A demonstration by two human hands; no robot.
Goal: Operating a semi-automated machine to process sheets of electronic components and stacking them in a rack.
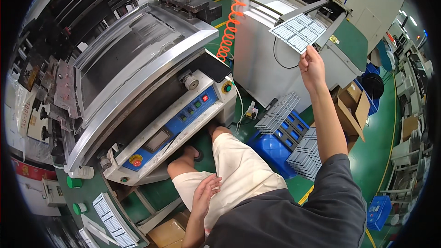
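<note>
Printed sheet (pixel 298 33) held up near white machine (pixel 264 50).
Right hand (pixel 313 68): fingers pinched on its edge; left hand (pixel 205 196): fingers half-curled, empty.

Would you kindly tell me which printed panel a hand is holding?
The panel in the right hand, pinched near a corner; the lower-left panels lie untouched.

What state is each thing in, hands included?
Right hand: closed, pinching the printed sheet.
Printed sheet: held up by its near edge, looks flat.
Left hand: holding nothing visible, fingers loosely bent.
Cardboard box: flaps open.
Orange coiled hose: hanging, coils spread.
Sheets on the green table: lying flat.
Red knob: can't tell if pressed.
Panel screen: can't tell if lit.
</note>
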